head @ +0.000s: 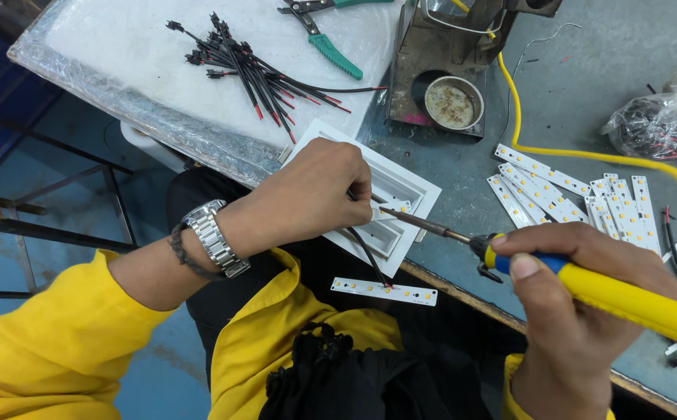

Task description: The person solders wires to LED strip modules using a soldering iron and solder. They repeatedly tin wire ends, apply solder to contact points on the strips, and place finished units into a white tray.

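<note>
One soldering iron [587, 288] (right hand [579, 311]), one hanging strip [383, 291], two wires [366, 247].

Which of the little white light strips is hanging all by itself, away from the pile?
The LED strip below the left hand, dangling off the table edge on a black wire. The other strips lie heaped on the grey table.

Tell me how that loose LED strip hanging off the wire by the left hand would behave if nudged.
The LED strip looks thin, flat and stiff, so probably light and unlikely to roll. It hangs past the table edge on the black wire the left hand pinches, so it would likely swing or twist. Its solder joint may be fragile.
</note>
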`<state>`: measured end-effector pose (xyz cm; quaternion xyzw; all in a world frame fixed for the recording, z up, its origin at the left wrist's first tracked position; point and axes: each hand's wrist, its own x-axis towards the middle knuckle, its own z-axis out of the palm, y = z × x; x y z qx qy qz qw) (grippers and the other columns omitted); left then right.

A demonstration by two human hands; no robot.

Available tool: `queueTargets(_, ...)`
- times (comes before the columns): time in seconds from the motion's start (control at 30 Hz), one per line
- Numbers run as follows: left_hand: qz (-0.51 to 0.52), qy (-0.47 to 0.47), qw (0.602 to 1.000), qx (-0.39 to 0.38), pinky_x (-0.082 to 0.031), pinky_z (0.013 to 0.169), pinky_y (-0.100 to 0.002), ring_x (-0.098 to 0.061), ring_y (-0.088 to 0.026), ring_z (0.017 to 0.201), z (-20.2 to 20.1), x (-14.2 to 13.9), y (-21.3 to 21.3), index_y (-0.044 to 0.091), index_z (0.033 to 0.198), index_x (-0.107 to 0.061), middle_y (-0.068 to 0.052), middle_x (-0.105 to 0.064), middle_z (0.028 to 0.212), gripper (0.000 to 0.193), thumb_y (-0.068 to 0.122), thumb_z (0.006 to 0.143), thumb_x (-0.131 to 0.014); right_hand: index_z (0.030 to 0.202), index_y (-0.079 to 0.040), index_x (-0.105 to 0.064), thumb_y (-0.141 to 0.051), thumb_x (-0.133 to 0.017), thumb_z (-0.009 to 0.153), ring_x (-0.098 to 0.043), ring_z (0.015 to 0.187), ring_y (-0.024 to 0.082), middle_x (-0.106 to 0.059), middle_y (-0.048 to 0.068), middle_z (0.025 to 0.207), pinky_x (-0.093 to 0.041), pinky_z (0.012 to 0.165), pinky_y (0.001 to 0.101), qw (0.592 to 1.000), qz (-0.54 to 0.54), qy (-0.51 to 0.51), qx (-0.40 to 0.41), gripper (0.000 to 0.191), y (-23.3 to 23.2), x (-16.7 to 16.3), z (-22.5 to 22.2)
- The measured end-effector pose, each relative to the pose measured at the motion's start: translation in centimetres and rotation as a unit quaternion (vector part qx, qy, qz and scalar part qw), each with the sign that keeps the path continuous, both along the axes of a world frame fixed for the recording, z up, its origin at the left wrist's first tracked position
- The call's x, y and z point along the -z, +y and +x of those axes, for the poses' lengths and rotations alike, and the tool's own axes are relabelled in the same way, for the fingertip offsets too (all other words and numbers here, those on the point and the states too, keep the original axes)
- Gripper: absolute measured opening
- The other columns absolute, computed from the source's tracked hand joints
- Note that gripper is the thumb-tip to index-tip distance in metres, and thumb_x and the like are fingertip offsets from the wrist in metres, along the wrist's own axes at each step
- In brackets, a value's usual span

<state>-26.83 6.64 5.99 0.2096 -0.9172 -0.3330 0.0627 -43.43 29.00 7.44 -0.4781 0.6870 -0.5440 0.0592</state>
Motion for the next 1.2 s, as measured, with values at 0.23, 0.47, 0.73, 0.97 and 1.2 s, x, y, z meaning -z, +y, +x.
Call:
queueTargets(0.23, -0.012, 0.015, 1.0, -0.001, -0.054, 0.063, -0.038, -0.069, -0.029, 0.063, -0.04, 0.14, 0.01, 0.001, 0.068, -0.075, -0.016, -0.069, 0.068, 0.015, 0.016, 0.071, -0.076, 0.09, 0.003, -0.073, -0.012, -0.069, 0.081, -0.056, 0.054, 0.006, -0.071, 0.009, 0.078, -0.04, 0.053, 0.0174, 1.0, 0.003, -0.014, -0.008, 0.018, -0.39, 0.01, 0.33)
queueTargets(0.47, -0.007, 0.012, 1.0, -0.004, -0.054, 0.064, -0.039, -0.07, -0.029, 0.064, 0.01, 0.3, 0.0, 0.001, 0.068, -0.074, -0.016, -0.069, 0.068, 0.015, 0.016, 0.07, -0.076, 0.084, 0.002, -0.073, -0.011, -0.07, 0.079, -0.052, 0.049, 0.006, -0.073, 0.008, 0.078, -0.037, 0.05, 0.0188, 1.0, 0.015, 0.005, -0.011, 0.014, -0.8, 0.03, 0.49)
queueTargets(0.73, 0.0, 0.01, 1.0, -0.008, -0.055, 0.065, -0.038, -0.07, -0.029, 0.064, 0.09, 0.02, 0.12, 0.001, 0.07, -0.075, -0.016, -0.07, 0.071, 0.015, 0.016, 0.071, -0.076, 0.081, 0.002, -0.073, -0.012, -0.07, 0.076, -0.05, 0.047, 0.007, -0.073, 0.01, 0.076, -0.036, 0.05, 0.0209, 1.0, 0.023, 0.02, -0.003, 0.015, -0.75, 0.11, 0.27)
queueTargets(0.97, -0.005, 0.026, 1.0, -0.014, -0.054, 0.065, -0.039, -0.07, -0.032, 0.066, 0.33, 0.0, 0.22, 0.001, 0.072, -0.076, -0.018, -0.069, 0.074, 0.016, 0.016, 0.071, -0.075, 0.091, 0.001, -0.073, -0.015, -0.068, 0.083, -0.058, 0.055, 0.007, -0.072, 0.007, 0.077, -0.042, 0.054, 0.0177, 1.0, -0.001, -0.003, -0.012, 0.019, -0.35, -0.29, 0.54)
queueTargets(1.2, -0.001, 0.034, 0.999, -0.009, -0.055, 0.066, -0.039, -0.07, -0.032, 0.069, 0.72, 0.04, 0.04, 0.002, 0.073, -0.076, -0.016, -0.07, 0.077, 0.014, 0.016, 0.071, -0.074, 0.09, -0.002, -0.073, -0.018, -0.069, 0.085, -0.061, 0.054, 0.007, -0.073, 0.006, 0.079, -0.045, 0.053, 0.0171, 0.999, -0.023, 0.025, -0.029, 0.018, -0.57, 0.09, 0.4)
